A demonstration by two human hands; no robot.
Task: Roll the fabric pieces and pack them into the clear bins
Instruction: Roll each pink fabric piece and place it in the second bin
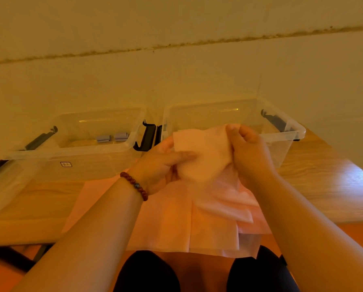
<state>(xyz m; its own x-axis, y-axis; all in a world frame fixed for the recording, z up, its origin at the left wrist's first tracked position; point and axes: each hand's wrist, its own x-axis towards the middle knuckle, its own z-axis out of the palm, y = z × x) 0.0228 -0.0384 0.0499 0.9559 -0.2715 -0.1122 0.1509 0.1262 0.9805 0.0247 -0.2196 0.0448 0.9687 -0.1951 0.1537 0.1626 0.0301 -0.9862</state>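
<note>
Fabric pieces [172, 224], pink, thin and limp, lie stacked at lower centre of the frame on a wooden table [334, 182], their near edges hanging over its front. Two clear bins stand side by side behind the stack: left bin [49, 153] at middle left, right bin [296, 131] at middle right, with dark latches between them. One raised piece [203, 152], at centre frame, is held above the stack in front of the right bin; its lower part trails onto the sheets below. Left hand [155, 167] pinches the piece's left edge, thumb flat on top and fingers beneath; right hand [248, 150] is curled round the bunched right side. Two small grey rolls [113, 137] lie on the floor of the left bin; the right bin appears to hold nothing, though the hands hide part of it. A bead bracelet [134, 185] circles the left wrist. Judged by its drape, the cloth is light, soft and not fragile, but apt to slump and unroll; a two-handed hold along one straight edge, with a finger on the roll's loose end, should serve best.
</note>
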